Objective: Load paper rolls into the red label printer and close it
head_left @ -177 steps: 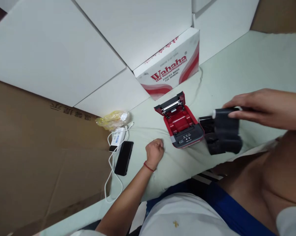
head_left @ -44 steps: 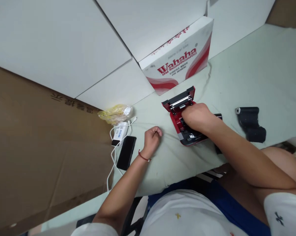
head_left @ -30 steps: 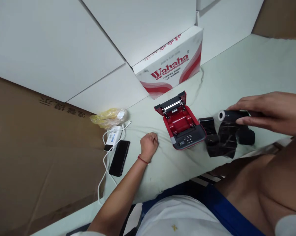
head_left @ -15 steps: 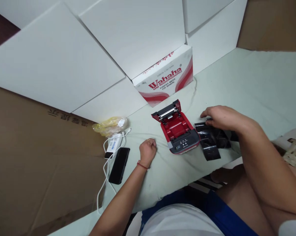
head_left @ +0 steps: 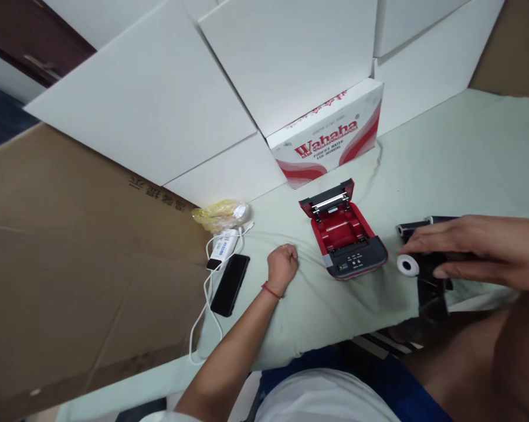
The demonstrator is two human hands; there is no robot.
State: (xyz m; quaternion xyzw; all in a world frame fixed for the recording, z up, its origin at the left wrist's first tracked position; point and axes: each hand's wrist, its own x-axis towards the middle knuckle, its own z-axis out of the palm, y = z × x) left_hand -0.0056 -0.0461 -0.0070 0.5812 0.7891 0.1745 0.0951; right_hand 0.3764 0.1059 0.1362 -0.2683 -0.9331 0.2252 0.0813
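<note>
A small red and black label printer (head_left: 356, 257) stands on the table with its lid raised and its red paper bay bare. To the right of it, my right hand (head_left: 471, 249) is closed around a paper roll (head_left: 409, 265) in black wrapping; the white end with its dark core hole faces the printer. A strip of black film (head_left: 432, 299) hangs below that hand. My left hand (head_left: 282, 264) rests on the table left of the printer, curled into a fist, with nothing showing in it.
Behind the printer stands a white and red Wahaha box (head_left: 330, 143) against white panels. Other black rolls (head_left: 409, 228) lie beyond my right hand. At left are a black phone (head_left: 230, 285), a white power bank (head_left: 224, 245), a white cable and a crumpled yellowish plastic bag (head_left: 220, 215).
My right hand has gone from hovering over the black strips to gripping a paper roll. The view has shifted, so the table things appear farther right. My left hand stays put as a fist.
</note>
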